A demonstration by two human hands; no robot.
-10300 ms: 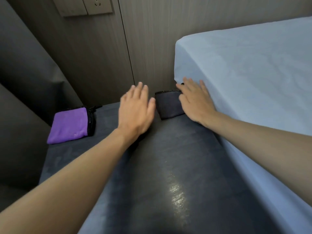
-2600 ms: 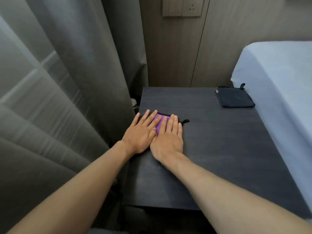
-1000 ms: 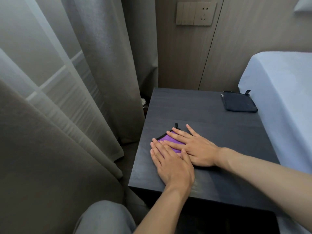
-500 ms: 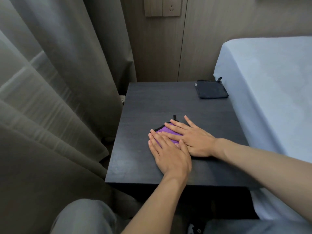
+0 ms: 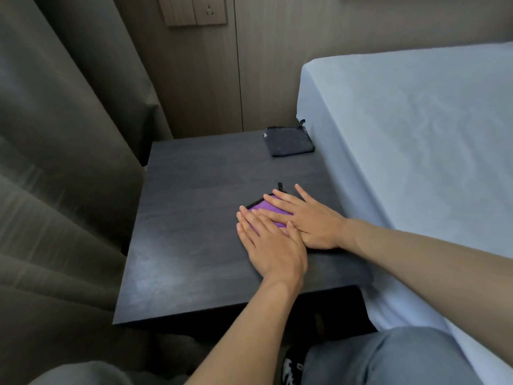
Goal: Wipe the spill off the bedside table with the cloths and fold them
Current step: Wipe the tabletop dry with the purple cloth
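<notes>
Two cloths lie on the dark bedside table (image 5: 194, 218). Item one, the purple cloth (image 5: 268, 209), folded small with a black trim and a short black loop at its far corner, sits toward the table's right half, nearer the front edge than the back; only a wedge of it shows, since both hands lie flat on top of it. Left hand (image 5: 273, 245): palm down, fingers straight and held close together, pointing away and slightly left, covering the cloth's near and left part; its forearm rises from the bottom centre of the view. Right hand (image 5: 311, 220): palm down, fingers spread a little and pointing left across the cloth's far part, thumb side tucked against the left hand so the two touch; its forearm comes in from the right, passing over the table's front right corner. Neither hand grips anything; both simply press flat. Item two, the dark cloth (image 5: 288, 140), folded into a square with a small loop sticking up at its far right corner, rests at the table's back right corner, just beside the light blue bed (image 5: 416, 134) and well apart from both hands. Grey curtain (image 5: 61, 162) hangs to the table's left. Wall socket (image 5: 194, 9) sits above, on the wood panelling.
</notes>
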